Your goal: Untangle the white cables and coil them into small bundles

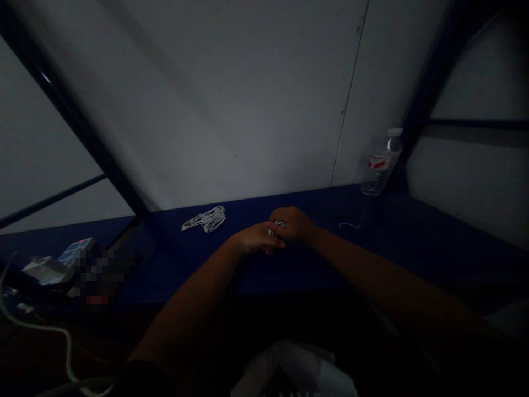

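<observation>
Fingers (275,240) of the left hand (257,238) lie pressed together, stretched toward the right hand (292,225), and there go the curled fingers (285,216) of that right hand, closed around a small white-and-silver piece (278,224)! That piece sits right between the two hands, mostly buried; whether the left hand is pinching it too, it's too dark to call. Both hands are low over a dark blue surface (198,259).

Sweeping across from the left now: a white cable (66,344) loops down in the near corner, and beyond it sits a white boxy item (45,270), right beside a blue-and-white patterned box (76,252). Next to those, a pixelated patch (103,273) hides whatever is there, with a flash of red at its lower edge. Moving along, a loose bundle of white cord (204,219) lies on the surface, near the hands but not touching them.

Past the hands, a thin white wire (349,225) curls on the blue, and at the back stands a plastic water bottle (379,168) with a red label, upright by the wall. Behind it all, pale wall panels (231,110) run between dark blue frame beams (78,127). Down at the bottom edge, something white and soft-looking (289,370) catches the light, too dim to name.
</observation>
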`<state>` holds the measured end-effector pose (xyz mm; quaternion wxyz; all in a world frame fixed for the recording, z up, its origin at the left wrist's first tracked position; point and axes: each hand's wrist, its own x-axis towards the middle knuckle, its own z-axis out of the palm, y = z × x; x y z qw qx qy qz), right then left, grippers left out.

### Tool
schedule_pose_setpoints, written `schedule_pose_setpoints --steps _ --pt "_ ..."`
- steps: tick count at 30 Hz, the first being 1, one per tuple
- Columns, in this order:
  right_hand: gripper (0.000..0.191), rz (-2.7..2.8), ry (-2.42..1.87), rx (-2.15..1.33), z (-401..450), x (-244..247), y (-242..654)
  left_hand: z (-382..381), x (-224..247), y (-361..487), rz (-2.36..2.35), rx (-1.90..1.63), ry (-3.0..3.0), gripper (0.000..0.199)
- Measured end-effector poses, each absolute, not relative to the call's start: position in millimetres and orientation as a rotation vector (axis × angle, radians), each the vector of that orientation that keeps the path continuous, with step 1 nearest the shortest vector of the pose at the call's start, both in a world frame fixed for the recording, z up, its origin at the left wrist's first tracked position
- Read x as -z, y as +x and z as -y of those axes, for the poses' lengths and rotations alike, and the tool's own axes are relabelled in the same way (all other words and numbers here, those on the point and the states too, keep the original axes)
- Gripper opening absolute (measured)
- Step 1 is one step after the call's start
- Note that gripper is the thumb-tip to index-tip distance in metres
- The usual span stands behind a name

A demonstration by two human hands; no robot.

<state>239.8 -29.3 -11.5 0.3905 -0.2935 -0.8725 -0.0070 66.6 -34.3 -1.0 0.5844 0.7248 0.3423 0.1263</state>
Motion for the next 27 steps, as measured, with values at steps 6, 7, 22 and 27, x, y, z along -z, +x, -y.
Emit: schedule_pose_setpoints --steps 6,7,22,27 --pt "0.053 2.11 -1.048 0.039 20.7 16.5 233.4 26.2 3.6 70.8 -1.044 -0.438 2.259 0.024" --pt "0.053 2.072 -1.074 -0.011 19.2 16.1 233.6 25.2 3.5 70.7 -1.058 -0.484 2.35 0.023" --pt "0.05 1.698 -1.164 -0.6 15.4 6.2 247.0 30.1 -7.0 70.1 -1.03 -0.688 2.505 0.032" --pt "0.051 1.723 -1.185 -0.6 16.5 4.1 245.6 27.4 -3.5 67.5 -1.014 -0.606 2.274 0.039"
